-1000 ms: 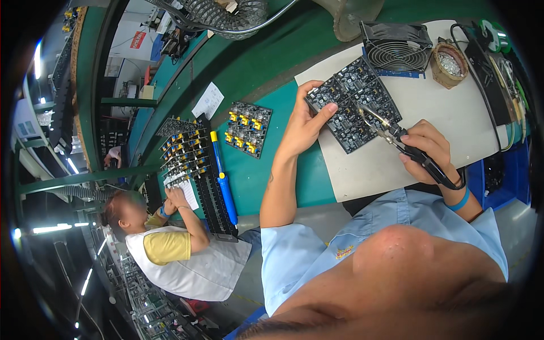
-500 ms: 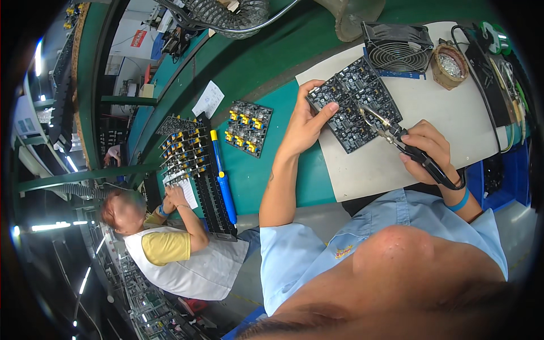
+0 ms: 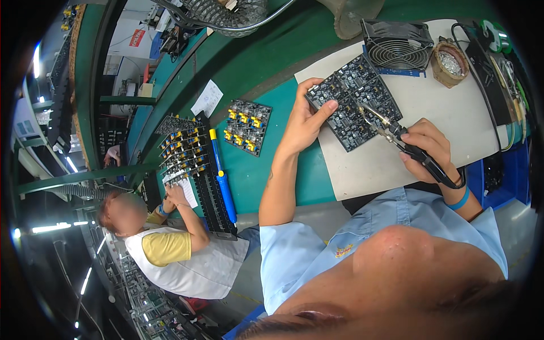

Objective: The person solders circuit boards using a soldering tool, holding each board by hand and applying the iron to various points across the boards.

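Note:
My left hand (image 3: 303,122) grips the left edge of a black circuit board panel (image 3: 354,102), its thumb lying on the top face. The board is tilted over a pale sheet and carries many small parts. Closed around the black handle of a soldering iron (image 3: 419,156) is my right hand (image 3: 428,147). Two slim metal prongs run forward from that handle, and the longer one points at the middle of the board. Whether its tip touches the board I cannot tell. A second board with yellow parts (image 3: 247,127) lies on the green bench to the left.
Beyond the board stands a fan with a wire guard (image 3: 396,54), beside a tub of small shiny bits (image 3: 449,65). Tools (image 3: 510,85) line the right edge. To the left are a blue-and-yellow stick-like tool (image 3: 222,181), a black rack of boards (image 3: 212,195) and a co-worker (image 3: 181,249).
Both hands, the board and the soldering iron keep nearly the same places. The whole view has shifted very slightly, and the co-worker's head has moved a little left.

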`<state>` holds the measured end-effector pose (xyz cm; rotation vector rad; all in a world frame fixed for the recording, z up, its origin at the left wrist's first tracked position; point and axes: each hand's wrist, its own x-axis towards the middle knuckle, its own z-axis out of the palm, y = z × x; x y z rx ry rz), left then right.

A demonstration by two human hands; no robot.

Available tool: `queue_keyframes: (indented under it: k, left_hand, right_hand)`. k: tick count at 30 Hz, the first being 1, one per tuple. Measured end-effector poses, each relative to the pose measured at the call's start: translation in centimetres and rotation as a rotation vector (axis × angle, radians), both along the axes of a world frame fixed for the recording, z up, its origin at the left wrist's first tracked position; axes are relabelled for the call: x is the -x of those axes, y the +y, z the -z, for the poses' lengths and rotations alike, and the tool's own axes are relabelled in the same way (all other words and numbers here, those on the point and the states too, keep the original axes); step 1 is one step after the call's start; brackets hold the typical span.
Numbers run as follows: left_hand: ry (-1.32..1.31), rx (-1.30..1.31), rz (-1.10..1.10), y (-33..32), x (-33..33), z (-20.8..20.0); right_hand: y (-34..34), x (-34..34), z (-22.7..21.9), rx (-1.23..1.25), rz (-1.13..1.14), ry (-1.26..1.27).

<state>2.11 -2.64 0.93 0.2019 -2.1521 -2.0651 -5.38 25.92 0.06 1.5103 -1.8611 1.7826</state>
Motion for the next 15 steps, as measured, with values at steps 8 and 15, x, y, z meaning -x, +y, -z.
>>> queue_keyframes:
  k: [8,15]
  left_hand:
    - [0.015,-0.077,0.008,0.4,-0.1,-0.5]
    - [-0.034,-0.033,0.01,0.8,0.1,-1.3]
  right_hand:
    - [-0.2,0.2,-0.2,0.004,0.001,0.027]
    - [0.3,0.4,0.0,0.015,0.009,0.025]
